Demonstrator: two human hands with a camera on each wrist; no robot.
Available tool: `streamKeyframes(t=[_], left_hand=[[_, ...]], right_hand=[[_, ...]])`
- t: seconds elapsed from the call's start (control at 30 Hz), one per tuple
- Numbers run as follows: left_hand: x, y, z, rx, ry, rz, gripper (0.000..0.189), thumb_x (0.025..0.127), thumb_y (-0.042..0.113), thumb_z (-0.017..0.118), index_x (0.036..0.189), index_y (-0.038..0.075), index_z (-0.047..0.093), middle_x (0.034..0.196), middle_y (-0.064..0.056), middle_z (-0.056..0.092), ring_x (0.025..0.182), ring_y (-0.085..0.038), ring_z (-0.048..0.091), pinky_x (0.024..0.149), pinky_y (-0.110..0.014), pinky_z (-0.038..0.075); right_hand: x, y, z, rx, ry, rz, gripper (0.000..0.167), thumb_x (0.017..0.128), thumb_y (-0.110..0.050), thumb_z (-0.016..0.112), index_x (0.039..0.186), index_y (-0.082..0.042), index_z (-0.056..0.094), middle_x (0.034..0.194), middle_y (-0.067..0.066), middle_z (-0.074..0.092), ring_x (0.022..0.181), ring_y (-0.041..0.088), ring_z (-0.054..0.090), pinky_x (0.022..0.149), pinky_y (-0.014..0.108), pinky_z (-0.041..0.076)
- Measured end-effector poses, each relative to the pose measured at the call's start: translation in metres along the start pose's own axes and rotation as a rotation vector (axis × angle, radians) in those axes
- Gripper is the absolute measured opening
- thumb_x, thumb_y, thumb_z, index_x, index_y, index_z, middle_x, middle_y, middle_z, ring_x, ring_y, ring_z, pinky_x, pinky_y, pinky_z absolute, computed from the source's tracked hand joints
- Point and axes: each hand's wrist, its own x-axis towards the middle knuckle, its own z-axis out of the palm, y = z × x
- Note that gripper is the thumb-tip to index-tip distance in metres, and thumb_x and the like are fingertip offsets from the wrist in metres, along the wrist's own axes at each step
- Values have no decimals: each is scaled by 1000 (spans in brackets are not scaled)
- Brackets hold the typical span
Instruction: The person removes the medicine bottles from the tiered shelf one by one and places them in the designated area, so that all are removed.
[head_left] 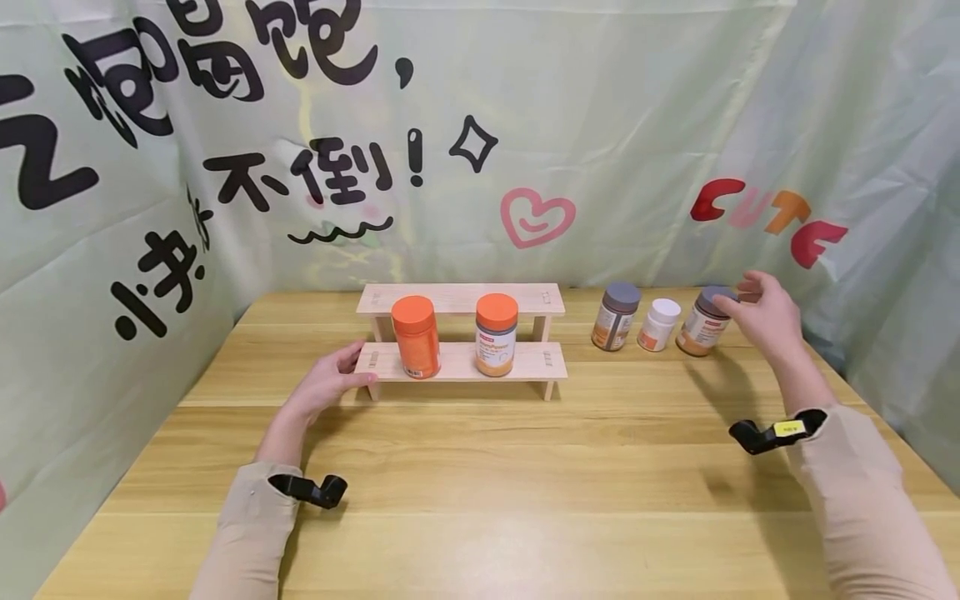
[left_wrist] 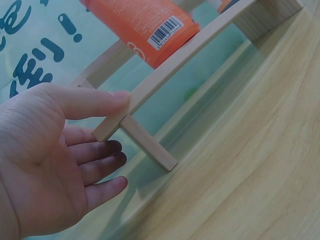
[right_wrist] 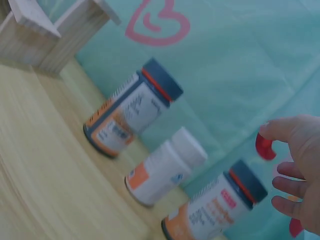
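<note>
A two-tier wooden shelf (head_left: 465, 360) stands toward the back of the table. My left hand (head_left: 330, 379) grips the left end of its lower board, thumb on the front edge (left_wrist: 120, 102) and the other fingers behind and below. On that board are an orange bottle (head_left: 417, 337) and a grey bottle with an orange lid (head_left: 496, 337). To the right, my right hand (head_left: 765, 312) hovers beside the lid of a dark-capped bottle (head_left: 703, 323); the right wrist view shows its fingers apart from that bottle (right_wrist: 212, 207), holding nothing.
Left of that bottle stand a small white bottle (head_left: 658, 325) and another dark-capped bottle (head_left: 617, 317). A printed cloth (head_left: 637, 125) hangs behind and along both sides of the wooden table (head_left: 465, 492). The shelf's upper board (head_left: 461, 298) holds nothing.
</note>
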Motion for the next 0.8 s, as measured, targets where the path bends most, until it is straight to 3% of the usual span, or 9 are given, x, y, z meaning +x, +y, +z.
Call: streamKeyframes(t=[0.33,0.6,0.8], left_hand=[[-1,0,0,0,-3,4,79,86,10,64,144,-10,13,145,-30,22,133,-40,27,108,-47,24],[-1,0,1,-4,-1,5,78,87,9,64,143,-11,13,145,-31,23,132,-40,27,109,-47,24],[0,-1,0,-1,1,2,78,87,9,64,143,-10,13,145,-30,22,132,-40,27,109,-47,24]], right_hand=[[-10,-46,8,72,-120,-94,82,89,-51,50,145,1,22,135,27,43,122,40,41,97,55,35],[-21,-77,26,194,-214,-156,80,89,-48,54,147,-3,22,136,23,44,124,35,41,101,52,33],[-27,-95,45,281,-252,-191,72,89,-40,59,144,-3,29,133,20,47,122,31,42,101,49,34]])
